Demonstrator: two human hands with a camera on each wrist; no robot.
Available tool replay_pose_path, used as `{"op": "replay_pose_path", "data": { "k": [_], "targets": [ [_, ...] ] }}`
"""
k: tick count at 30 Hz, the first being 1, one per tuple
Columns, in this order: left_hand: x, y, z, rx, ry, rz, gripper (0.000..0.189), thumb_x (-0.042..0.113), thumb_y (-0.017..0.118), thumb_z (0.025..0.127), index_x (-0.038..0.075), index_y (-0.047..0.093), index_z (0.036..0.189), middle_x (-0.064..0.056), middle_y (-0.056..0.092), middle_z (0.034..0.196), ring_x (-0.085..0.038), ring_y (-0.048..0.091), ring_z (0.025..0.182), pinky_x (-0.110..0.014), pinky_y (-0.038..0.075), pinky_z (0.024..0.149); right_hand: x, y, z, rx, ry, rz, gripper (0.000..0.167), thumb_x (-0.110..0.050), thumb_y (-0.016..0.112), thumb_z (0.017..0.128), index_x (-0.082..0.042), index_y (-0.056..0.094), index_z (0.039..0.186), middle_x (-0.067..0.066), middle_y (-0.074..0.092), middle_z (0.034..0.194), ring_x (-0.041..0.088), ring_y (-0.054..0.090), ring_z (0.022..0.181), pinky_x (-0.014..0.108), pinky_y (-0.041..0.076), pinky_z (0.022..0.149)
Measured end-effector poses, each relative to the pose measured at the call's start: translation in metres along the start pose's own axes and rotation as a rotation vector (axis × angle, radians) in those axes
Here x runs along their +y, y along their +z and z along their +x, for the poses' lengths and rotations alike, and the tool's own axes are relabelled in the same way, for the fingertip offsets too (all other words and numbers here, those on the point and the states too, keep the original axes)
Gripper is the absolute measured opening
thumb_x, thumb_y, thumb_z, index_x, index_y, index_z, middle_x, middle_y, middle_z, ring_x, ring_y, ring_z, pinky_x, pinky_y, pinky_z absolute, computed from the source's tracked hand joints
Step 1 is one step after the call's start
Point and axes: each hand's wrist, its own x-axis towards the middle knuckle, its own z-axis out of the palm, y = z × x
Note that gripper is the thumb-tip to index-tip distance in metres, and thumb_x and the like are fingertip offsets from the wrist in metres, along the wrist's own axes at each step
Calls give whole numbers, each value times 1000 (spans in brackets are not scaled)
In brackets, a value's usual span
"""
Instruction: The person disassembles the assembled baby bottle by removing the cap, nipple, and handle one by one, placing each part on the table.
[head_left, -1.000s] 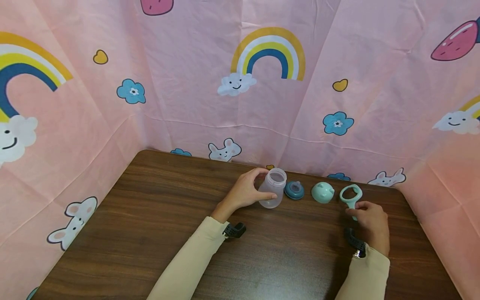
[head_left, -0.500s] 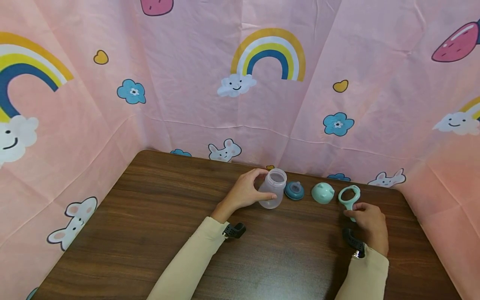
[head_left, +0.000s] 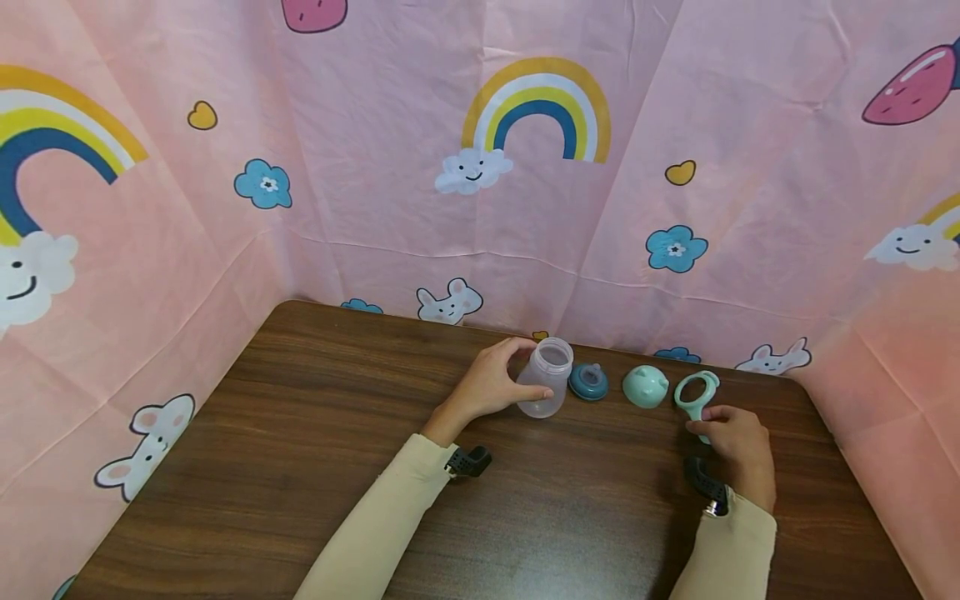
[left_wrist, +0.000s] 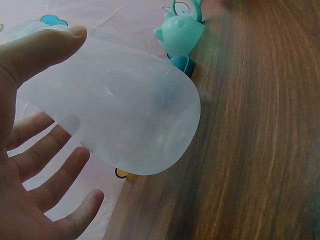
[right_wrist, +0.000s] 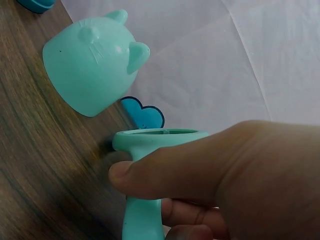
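My left hand (head_left: pixel 491 379) holds a frosted clear baby bottle (head_left: pixel 546 392) upright on the table, thumb on the near side and fingers behind. In the left wrist view the bottle (left_wrist: pixel 135 110) fills the space beside the thumb. My right hand (head_left: pixel 738 437) pinches the stem of a mint-green ring-shaped bottle handle (head_left: pixel 693 408) between thumb and fingers; the right wrist view shows the thumb across the handle (right_wrist: pixel 142 220). Between the hands stand a dark teal collar with a clear nipple (head_left: pixel 589 382) and a mint cap with small ears (head_left: pixel 646 387).
The brown wood-grain table (head_left: pixel 300 433) has its back edge against a pink cartoon-print cloth (head_left: pixel 360 167), which also hangs at both sides. The bottle, collar, cap and handle line up near that back edge.
My right hand has shifted the handle slightly left, closer to the cap, and its ring has tilted a little. My left hand and the bottle have stayed put.
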Motion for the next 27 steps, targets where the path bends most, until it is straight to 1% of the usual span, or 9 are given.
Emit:
{"op": "replay_pose_path", "data": {
  "k": [5,9,13,17,20,22,24,27],
  "targets": [
    [1,0,-1,0,-5,1,77,36,99,85,9,64,147,-9,69,141,-27,64,131,-49,51,113,1,1,0,5,-6,1,43,-26,75,102,11,68,124,29,64,113,45,52,107,49,45,83],
    [1,0,-2,0,-6,-1,77,36,98,85,8,64,148,-10,68,141,-28,64,132,-49,51,114,0,1,-1,5,-4,5,44,-27,75,103,10,68,125,29,64,115,45,52,108,50,45,85],
    [1,0,-2,-3,-7,-6,77,35,98,85,8,63,148,-10,68,142,-28,63,132,-50,50,115,-1,-1,-3,0,-9,10,49,-31,74,104,11,68,129,31,65,120,46,54,112,56,48,90],
    [2,0,-2,1,-9,-10,76,35,99,85,8,64,147,-10,68,142,-29,63,132,-51,50,115,-6,-5,-8,13,-7,22,54,-37,71,105,10,68,132,34,64,129,48,53,118,63,48,96],
    [4,-1,-2,8,-11,-17,76,35,98,85,8,64,147,-10,68,141,-28,63,131,-51,50,114,-12,-8,-13,52,1,28,56,-41,70,106,8,69,133,33,65,132,47,54,120,61,50,95],
    [5,-2,-2,11,-13,-20,77,35,98,85,9,63,148,-9,68,141,-28,63,131,-51,50,114,-17,-8,-15,101,-1,23,56,-43,70,106,6,71,132,31,68,129,46,56,118,56,51,91],
    [6,-3,-2,12,-12,-20,79,35,98,85,9,62,150,-9,67,141,-28,63,131,-51,51,113,-22,-8,-17,153,-14,18,54,-43,72,105,6,72,129,30,70,124,46,55,118,53,50,86],
    [8,-5,-2,15,-10,-16,83,35,99,84,8,60,152,-9,67,142,-28,63,133,-51,50,114,-34,-6,-20,208,-42,3,50,-42,72,104,4,72,124,28,71,118,46,53,116,49,48,80]
  ]
}}
